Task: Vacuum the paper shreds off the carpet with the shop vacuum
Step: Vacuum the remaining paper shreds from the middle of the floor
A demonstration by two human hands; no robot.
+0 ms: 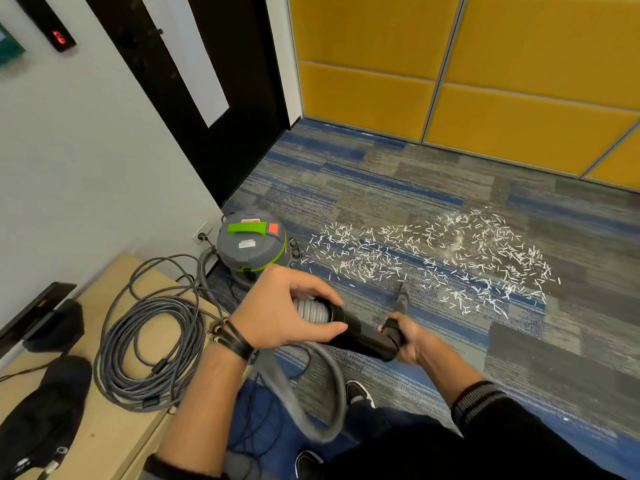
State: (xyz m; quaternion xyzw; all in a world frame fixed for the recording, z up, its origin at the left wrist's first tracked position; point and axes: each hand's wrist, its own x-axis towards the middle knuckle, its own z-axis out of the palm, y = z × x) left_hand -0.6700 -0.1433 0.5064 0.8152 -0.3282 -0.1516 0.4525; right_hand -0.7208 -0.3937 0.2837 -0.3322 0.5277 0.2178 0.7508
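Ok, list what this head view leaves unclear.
Head view only:
Crevice nozzle tip: motion-blurred, so contact with the carpet is unclear.
Hose joint: covered by the left hand.
Fingers of the right hand: hidden behind the black hose handle.
Shop vacuum label: too small to read.

Left hand point(294, 306) curls over the rear end of the black hose handle point(360, 336), where the ribbed grey hose point(311, 311) enters it. Right hand point(407, 342) grips the front end, at the joint with the grey crevice nozzle point(401, 299). Nozzle tip points down at the near edge of the paper shreds point(450, 258), which lie in a wide band across the middle of the carpet point(381, 174); shop vacuum point(252, 247) stands upright at the carpet's left edge, against the white wall.
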